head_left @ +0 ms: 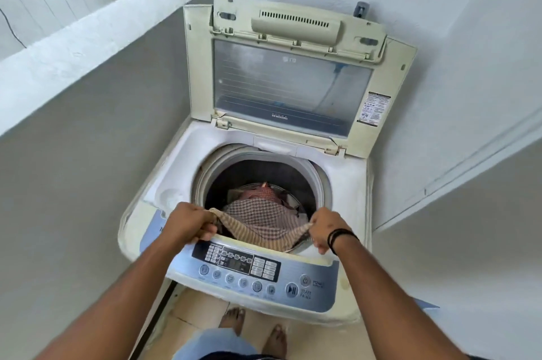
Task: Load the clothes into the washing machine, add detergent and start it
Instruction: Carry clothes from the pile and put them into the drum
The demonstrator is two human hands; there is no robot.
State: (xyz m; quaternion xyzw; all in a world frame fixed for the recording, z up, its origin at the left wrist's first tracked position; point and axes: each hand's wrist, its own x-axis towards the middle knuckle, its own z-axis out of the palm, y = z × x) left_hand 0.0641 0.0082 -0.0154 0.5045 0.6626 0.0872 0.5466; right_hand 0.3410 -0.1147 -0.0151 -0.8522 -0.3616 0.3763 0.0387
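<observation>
Checked cloth (264, 227) is only half loaded: it hangs over the front rim of the drum (202, 180), where other clothes already lie (detergent and start seem still to come). From the left hand (187, 223), which pinches one corner, it stretches across to the right hand (325, 230), gripping the other.

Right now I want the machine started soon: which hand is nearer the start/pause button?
Right. The right hand grips the checked cloth at the drum's front rim, almost directly above the start/pause button. The left hand grips the cloth's other end, farther off to the button's left.
</observation>
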